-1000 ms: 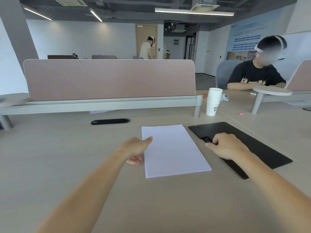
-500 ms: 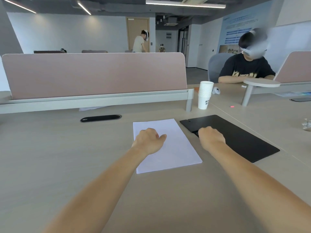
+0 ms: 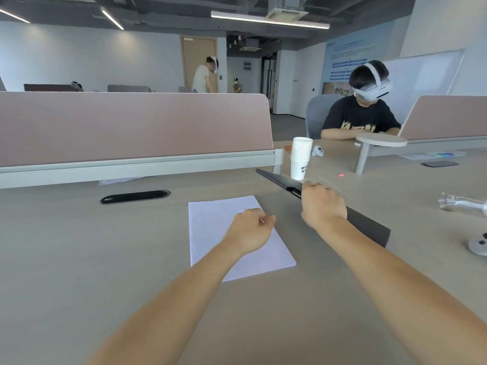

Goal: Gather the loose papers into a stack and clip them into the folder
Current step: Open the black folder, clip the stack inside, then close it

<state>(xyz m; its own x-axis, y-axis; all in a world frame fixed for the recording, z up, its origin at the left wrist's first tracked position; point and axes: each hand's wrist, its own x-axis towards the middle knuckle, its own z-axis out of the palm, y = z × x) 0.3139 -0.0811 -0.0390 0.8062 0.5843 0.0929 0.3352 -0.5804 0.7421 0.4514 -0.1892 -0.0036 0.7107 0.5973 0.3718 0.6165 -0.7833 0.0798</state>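
Both are busy over the pale woodgrain counter: left grip curls, pinching the right edge of the thin white paper stack lying flat mid-counter; right grip clasps the matte black folder, tilted steeply up.

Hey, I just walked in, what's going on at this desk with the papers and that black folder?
A person is partway through filing papers. Their right hand grips the black folder towards its far end and holds it tilted up from the desk. Their left hand rests with curled fingers on the stack of white papers, which lies flat on the desk; whether it pinches the edge is unclear. Nothing is clipped in yet.
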